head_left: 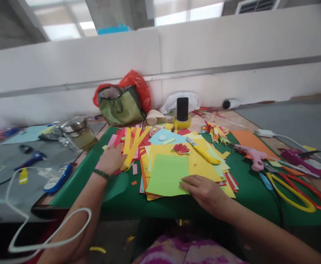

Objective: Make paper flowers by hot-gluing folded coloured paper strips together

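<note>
The person's left hand and right hand are both bare, as are the left forearm and right forearm. Around the left wrist sits a dark green bracelet, seemingly beaded, lying close to the wrist. At the lower edge shows a garment in blotchy magenta-purple and pale pinkish white, its pattern soft-edged and its upper part blurred.
</note>
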